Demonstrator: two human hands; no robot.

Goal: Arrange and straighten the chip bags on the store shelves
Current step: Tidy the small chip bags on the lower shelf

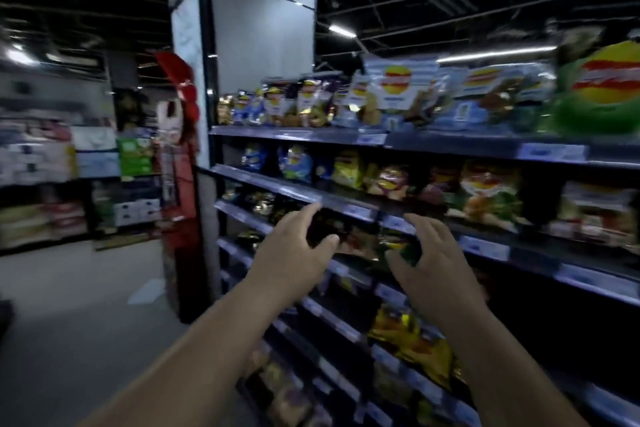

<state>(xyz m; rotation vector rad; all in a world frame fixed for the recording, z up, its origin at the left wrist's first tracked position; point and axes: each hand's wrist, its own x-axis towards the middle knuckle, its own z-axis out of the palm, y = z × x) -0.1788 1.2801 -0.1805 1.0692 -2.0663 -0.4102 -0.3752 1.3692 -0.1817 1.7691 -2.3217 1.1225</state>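
A: Hands?
B: Left hand [294, 253] and right hand [433, 263] reach out, fingers spread, grasping nothing.
A: Bags?
B: Dark crinkly chip bags [363, 239] just beyond, on the blue-edged metal store shelf [349, 210]; blurry

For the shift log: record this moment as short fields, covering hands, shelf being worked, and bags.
setting: store aisle, chip shelves
left hand: open, fingers spread, reaching at a dark bag
right hand: open, reaching at a green and yellow bag
grasp: contact too blurred to tell
shelf worked: third from top
top shelf: large bags upright, one green bag far right
image: motion-blurred
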